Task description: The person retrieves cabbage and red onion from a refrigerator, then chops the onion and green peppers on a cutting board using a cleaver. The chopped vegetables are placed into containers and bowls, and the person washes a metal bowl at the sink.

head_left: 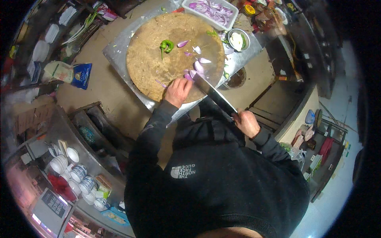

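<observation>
My right hand grips the handle of a cleaver. Its blade slants up and left over the near right part of a round wooden chopping board, the far end beside pieces of red onion. My left hand rests at the board's near edge, fingers bunched, just left of the blade and close to the onion; whether anything is under the fingers is hidden. A curled green chili pepper lies mid-board, with a loose onion piece to its right.
The board sits on a metal-topped table. Beyond it stand a white plastic tub of sliced red onion and a small metal bowl with white contents. A bucket is below right. Stacked bowls fill a left counter.
</observation>
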Motion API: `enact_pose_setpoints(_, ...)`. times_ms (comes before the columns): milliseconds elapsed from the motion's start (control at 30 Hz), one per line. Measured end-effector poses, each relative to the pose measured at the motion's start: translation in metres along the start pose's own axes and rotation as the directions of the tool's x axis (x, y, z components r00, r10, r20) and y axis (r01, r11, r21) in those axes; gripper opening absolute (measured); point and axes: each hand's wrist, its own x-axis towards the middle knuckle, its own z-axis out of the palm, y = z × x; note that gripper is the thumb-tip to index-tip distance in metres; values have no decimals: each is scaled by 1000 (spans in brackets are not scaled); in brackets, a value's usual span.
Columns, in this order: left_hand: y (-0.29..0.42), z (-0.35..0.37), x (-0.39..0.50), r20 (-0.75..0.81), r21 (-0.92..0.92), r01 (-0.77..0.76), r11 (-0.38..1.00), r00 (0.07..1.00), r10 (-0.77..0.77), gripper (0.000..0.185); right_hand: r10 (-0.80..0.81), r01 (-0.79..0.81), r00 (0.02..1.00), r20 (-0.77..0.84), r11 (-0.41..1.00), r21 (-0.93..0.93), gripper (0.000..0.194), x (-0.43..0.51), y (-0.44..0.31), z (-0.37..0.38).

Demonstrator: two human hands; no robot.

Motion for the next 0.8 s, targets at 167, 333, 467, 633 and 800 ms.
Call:
enact_pose_setpoints(167, -3, -1, 11, -16, 97, 15, 995, 1000, -14, 35, -3, 3, 1000, 16, 1000, -17, 21, -5, -5, -6)
enact_pose_setpoints(333, -12, -4, 0, 57, 4, -24, 1000, 998, 24, 32, 2, -2, 1000, -17, 999, 33, 23, -10, -4, -10)
enact_pose_setpoints(467, -5, -6, -9, -42, 42, -106, 994, 993, 107, 31, 20, -12, 998, -61, 992, 129, 24, -9, -3, -10)
enact_pose_setpoints(633, -2, -2, 12, -15, 71, -50, 996, 999, 52, 32, 25, -17, 997, -70, 993, 120, 24, -2, -5, -7)
enact_pose_setpoints(800, -9, -2, 19, 94, 32, -98, 995, 991, 95, 31, 100, -83, 984, -148, 990, 112, 24, -4, -3, -13)
